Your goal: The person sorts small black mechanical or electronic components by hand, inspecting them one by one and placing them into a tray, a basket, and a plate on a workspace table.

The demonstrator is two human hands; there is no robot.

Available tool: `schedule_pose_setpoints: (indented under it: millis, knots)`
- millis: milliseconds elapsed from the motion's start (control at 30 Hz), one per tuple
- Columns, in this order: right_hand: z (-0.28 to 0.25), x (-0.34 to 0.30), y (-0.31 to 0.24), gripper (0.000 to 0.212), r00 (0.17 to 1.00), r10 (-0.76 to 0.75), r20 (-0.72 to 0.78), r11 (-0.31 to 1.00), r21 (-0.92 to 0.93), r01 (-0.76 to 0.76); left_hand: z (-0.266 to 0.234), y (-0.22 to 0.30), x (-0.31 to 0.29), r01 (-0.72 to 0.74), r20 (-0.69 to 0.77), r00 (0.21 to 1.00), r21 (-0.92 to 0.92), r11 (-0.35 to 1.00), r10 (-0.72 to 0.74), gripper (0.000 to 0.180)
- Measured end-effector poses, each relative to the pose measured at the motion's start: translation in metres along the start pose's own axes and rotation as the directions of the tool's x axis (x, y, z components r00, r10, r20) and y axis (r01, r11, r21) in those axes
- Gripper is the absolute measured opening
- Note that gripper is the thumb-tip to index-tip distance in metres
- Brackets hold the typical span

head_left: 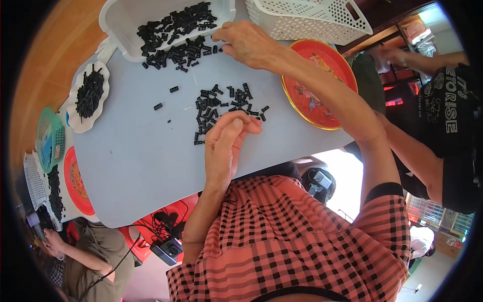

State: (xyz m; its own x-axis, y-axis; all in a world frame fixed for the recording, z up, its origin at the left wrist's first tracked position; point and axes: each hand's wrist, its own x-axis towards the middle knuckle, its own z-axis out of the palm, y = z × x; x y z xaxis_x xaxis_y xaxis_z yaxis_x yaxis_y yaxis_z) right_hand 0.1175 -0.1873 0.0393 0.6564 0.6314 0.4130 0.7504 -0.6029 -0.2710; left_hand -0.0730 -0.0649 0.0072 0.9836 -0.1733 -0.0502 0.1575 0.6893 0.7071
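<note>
My right hand (249,45) reaches to the far side of the table, beside a spilled pile of small black plastic pieces (183,52). Its thumb and fingers are apart, close to a loose piece. Nearer to me, my left hand (225,143) is raised with its fingers curled in against the thumb. Whatever those fingers may hold is hidden. Just beyond the left hand lies a second group of short black cylindrical pieces (207,108). Two single pieces, one of them a black cylinder (174,89), lie apart to its left.
A white tray (118,30) of black pieces stands far left, near a scalloped white dish (103,93) of thin black pieces. A red round tray (322,108) and white perforated basket (302,27) are on the right. Co-workers sit at both sides; a green basket (44,131) stands left.
</note>
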Motion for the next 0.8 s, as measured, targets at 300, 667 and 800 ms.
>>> schedule_pose_setpoints:
  millis: [300, 667, 800]
  knots:
    - [0.016, 0.004, 0.009, 0.020, 0.966, 0.035, 0.255, 0.999, -0.019, -0.031, 0.007, 0.000, -0.002, -0.004, 0.020, 1.000, 0.015, 1.000, 0.004, 0.020]
    - [0.022, -0.005, 0.003, 0.019, 0.999, -0.036, 0.011, 0.991, 0.126, 0.034, 0.001, 0.009, -0.001, -0.089, -0.029, 0.995, 0.133, 0.987, 0.094, 0.020]
    - [0.033, 0.005, -0.001, 0.011, 0.978, -0.125, 0.169, 0.992, -0.010, 0.128, -0.001, 0.009, 0.002, -0.106, -0.039, 0.993, 0.180, 0.978, 0.115, 0.023]
